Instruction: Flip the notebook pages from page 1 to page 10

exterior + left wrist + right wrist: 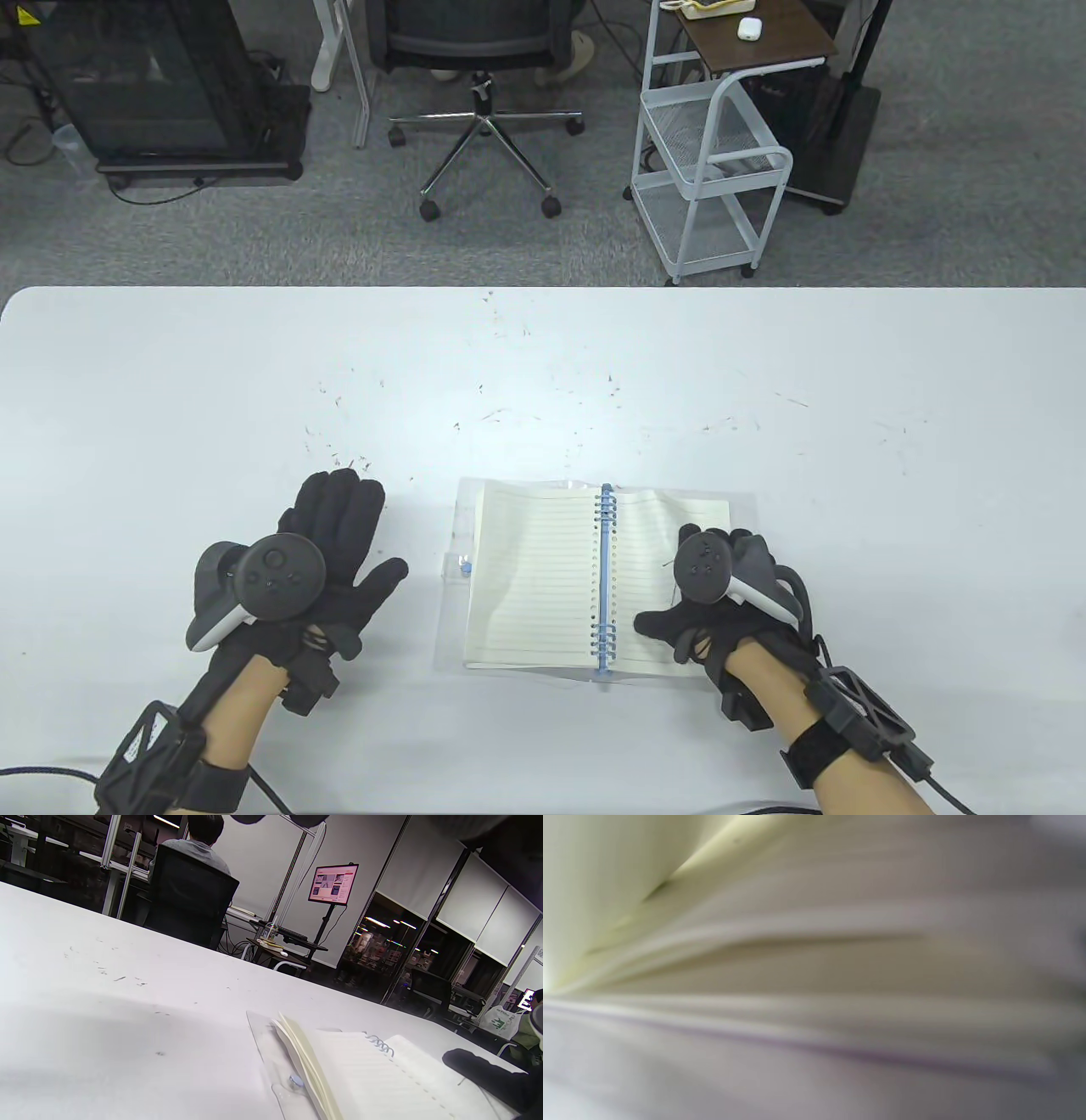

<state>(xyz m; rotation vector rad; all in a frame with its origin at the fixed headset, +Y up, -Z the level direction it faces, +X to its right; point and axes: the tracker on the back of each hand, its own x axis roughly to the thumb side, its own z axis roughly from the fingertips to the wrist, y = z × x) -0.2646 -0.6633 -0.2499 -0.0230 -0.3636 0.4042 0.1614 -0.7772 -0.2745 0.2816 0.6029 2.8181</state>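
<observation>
Item 1: notebook (543, 577), open flat on the table (170, 382), blue spiral binding (603, 581) down its middle. My right hand (721, 594) rests on the notebook's right page; tracker hides the fingers, so I cannot tell its grip. My left hand (322, 560) lies left of the notebook, fingers spread, holding nothing. Beyond the notebook: 1 office chair (484, 76), 1 white wire cart (721, 161).

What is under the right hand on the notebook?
The right hand rests on the notebook's right-hand lined page. The page's outer edge and whatever the fingers do there are covered by the hand. The right wrist view shows only blurred sheets.
</observation>
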